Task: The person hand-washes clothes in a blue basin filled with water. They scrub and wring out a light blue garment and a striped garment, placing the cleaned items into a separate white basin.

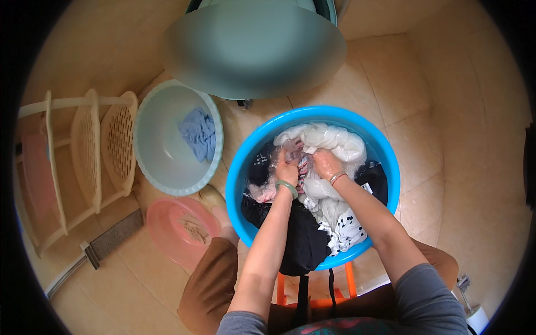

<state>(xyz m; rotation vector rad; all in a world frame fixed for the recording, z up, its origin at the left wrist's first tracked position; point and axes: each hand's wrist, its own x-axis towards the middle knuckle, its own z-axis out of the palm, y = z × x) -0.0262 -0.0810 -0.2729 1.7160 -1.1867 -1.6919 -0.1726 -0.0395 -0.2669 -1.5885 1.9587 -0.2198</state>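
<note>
Both my hands are inside a blue tub [241, 146] of water and wet laundry. My left hand [287, 169], with a green bangle at the wrist, is closed on a striped garment [302, 173], partly underwater. On the other side of this cloth, my right hand [327, 164] is closed too and pinches its edge; the fingertips are partly hidden. White fabric [339, 140] bulges beyond my hands. Nearer me lie a black garment [304, 240] that hangs over the rim and a white cloth with black spots [347, 231]. Some pink fabric [262, 192] floats left of my left wrist.
Left of the tub stands a pale green basin [159, 151] holding a blue cloth [198, 134]. A pink basin [167, 234] with a beige cloth sits below it. Farther left are a cream rack [92, 151] and a squeegee-like brush [116, 239]. A blurred green round object [254, 50] looms ahead.
</note>
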